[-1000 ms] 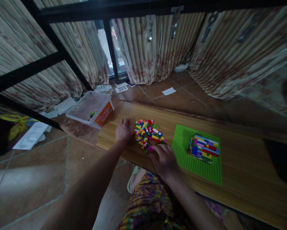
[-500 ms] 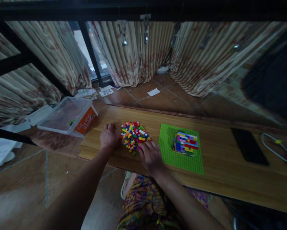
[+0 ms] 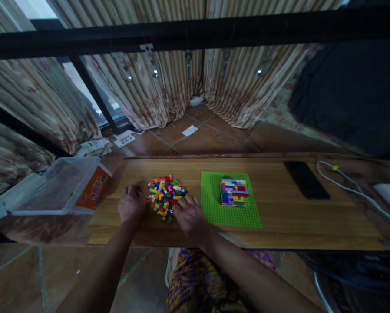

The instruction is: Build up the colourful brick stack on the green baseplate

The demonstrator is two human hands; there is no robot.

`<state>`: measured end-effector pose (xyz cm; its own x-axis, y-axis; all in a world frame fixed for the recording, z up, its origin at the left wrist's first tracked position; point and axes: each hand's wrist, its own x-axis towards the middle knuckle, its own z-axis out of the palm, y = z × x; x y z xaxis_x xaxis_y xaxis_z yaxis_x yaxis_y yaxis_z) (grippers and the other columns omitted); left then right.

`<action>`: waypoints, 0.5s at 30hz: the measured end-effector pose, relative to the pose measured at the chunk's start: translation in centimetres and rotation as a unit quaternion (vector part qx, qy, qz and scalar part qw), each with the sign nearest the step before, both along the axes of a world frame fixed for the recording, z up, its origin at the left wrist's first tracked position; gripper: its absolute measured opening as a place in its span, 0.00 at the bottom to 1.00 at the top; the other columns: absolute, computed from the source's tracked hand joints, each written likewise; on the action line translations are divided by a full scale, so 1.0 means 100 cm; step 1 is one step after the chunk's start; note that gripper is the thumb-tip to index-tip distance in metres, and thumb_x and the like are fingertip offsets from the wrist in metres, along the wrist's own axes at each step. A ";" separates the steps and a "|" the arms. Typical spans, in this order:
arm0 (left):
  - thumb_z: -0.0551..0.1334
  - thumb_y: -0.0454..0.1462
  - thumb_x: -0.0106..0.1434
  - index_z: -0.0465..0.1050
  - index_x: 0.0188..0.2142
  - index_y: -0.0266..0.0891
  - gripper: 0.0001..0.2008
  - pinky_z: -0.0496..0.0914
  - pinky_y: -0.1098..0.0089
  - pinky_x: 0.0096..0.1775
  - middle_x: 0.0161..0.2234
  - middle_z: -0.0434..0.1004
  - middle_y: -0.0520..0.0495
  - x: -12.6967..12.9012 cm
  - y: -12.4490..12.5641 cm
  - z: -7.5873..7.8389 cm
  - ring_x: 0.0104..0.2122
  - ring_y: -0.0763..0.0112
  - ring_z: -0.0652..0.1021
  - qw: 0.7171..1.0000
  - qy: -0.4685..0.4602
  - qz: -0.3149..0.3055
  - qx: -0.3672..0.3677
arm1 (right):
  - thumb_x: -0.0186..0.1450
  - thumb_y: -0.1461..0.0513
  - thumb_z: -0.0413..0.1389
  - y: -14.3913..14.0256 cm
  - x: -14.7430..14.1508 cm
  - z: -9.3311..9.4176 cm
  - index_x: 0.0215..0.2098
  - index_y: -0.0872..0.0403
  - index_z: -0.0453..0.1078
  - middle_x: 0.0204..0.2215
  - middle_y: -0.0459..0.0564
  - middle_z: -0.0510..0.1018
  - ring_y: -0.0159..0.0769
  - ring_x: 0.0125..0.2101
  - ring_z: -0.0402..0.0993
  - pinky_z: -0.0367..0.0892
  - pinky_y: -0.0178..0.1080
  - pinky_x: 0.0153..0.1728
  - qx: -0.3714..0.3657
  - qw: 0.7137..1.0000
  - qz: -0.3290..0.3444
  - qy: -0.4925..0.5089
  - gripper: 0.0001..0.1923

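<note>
**Two hands flank the brick pile**

I see the left hand [image 3: 131, 208] resting loosely curled, holding nothing, on the wooden board [image 3: 295, 217] just left of the loose bricks [image 3: 164, 198]. My right hand [image 3: 190, 216] touches the pile's near edge (whether its fingertips pinch a brick, I cannot tell). Beside it lies the green baseplate [image 3: 229, 215] carrying a built block [image 3: 234, 192].
</note>
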<state>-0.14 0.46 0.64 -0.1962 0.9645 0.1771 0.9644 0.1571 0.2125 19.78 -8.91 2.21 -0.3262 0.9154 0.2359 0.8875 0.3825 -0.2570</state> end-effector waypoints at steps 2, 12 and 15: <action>0.51 0.38 0.65 0.71 0.46 0.40 0.15 0.66 0.67 0.34 0.44 0.73 0.40 0.001 0.000 0.001 0.39 0.59 0.76 1.000 0.002 0.002 0.000 | 0.70 0.62 0.49 0.002 -0.001 0.003 0.36 0.53 0.70 0.34 0.50 0.73 0.42 0.38 0.62 0.57 0.44 0.39 0.004 1.000 0.017 -0.017 0.08; 0.50 0.38 0.65 0.71 0.45 0.39 0.14 0.65 0.66 0.33 0.44 0.73 0.38 0.001 0.000 -0.001 0.38 0.60 0.76 1.000 0.008 0.008 -0.005 | 0.70 0.67 0.45 0.007 -0.008 -0.006 0.36 0.56 0.70 0.37 0.54 0.73 0.42 0.39 0.65 0.59 0.46 0.44 0.070 0.993 0.074 -0.054 0.12; 0.50 0.38 0.66 0.70 0.46 0.39 0.14 0.65 0.66 0.34 0.44 0.73 0.38 0.001 0.000 -0.002 0.39 0.60 0.76 1.000 0.007 0.004 -0.005 | 0.70 0.67 0.45 0.005 -0.008 -0.006 0.37 0.56 0.70 0.39 0.55 0.74 0.43 0.40 0.65 0.59 0.46 0.44 0.049 0.997 0.050 -0.026 0.11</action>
<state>-0.09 0.45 0.43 -0.2009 0.9647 0.1703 0.9661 0.1663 0.1976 18.94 -8.37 1.61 -0.4293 0.8507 0.3032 0.8546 0.4912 -0.1683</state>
